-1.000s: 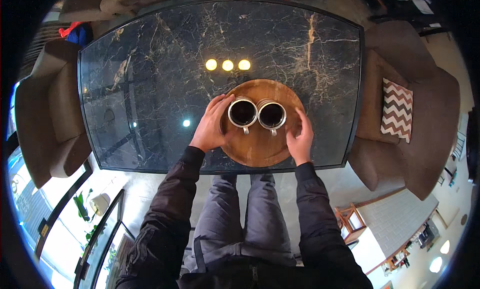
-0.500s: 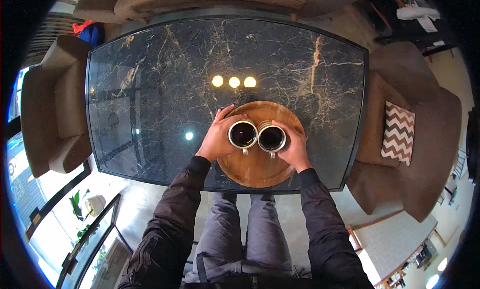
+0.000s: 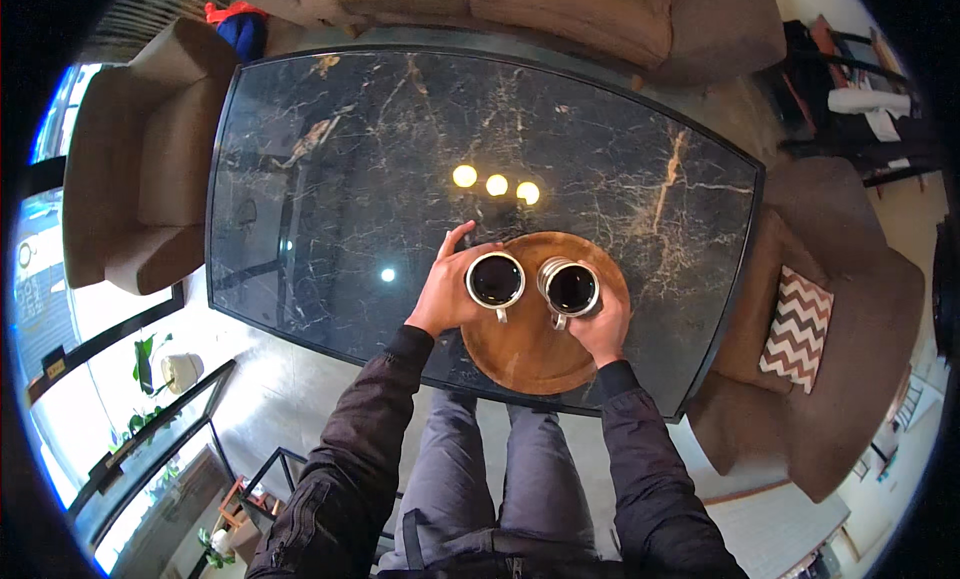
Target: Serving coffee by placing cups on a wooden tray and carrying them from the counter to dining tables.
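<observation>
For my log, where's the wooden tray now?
In the head view, the wooden tray lies just right of centre, by the near edge of the table, beneath the right hand and its mug.

Reference: the dark marble table [image 3: 350,149] in front of me. Left of the table I note a brown armchair [image 3: 150,169]; along its far side, a brown sofa [image 3: 570,19]. Right of the table, a second armchair [image 3: 860,309] bears a zigzag cushion [image 3: 797,329]. Past the table's far left corner, I see a red-and-blue object [image 3: 240,34], kind unclear; past its far right corner, a white cloth [image 3: 868,101]. On its top: three yellow reflections [image 3: 497,185].
</observation>
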The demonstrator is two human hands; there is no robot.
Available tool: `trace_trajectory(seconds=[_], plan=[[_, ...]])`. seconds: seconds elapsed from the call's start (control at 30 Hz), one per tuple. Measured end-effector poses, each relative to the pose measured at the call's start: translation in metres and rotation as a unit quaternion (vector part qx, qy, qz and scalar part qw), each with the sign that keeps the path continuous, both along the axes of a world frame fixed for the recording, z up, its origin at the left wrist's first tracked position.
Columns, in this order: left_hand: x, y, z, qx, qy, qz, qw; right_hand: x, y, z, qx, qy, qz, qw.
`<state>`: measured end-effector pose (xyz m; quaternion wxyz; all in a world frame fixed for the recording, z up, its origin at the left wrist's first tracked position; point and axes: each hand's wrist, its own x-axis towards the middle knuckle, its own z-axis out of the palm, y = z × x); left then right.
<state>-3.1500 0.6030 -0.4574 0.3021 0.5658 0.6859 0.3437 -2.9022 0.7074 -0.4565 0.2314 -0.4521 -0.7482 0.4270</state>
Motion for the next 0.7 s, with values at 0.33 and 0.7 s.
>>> trace_trajectory(seconds=[0.33, 0.7], plan=[[-0.095, -0.037, 0.030, -0.001, 0.057, 0.081, 0.995, -0.109, -0.026, 0.010, -0.048, 0.065, 0.008, 0.997], [-0.274, -0.067, 0.017, 0.002, 0.002, 0.085, 0.996, -0.286, -0.073, -0.008, 0.002, 0.067, -0.057, 0.996]])
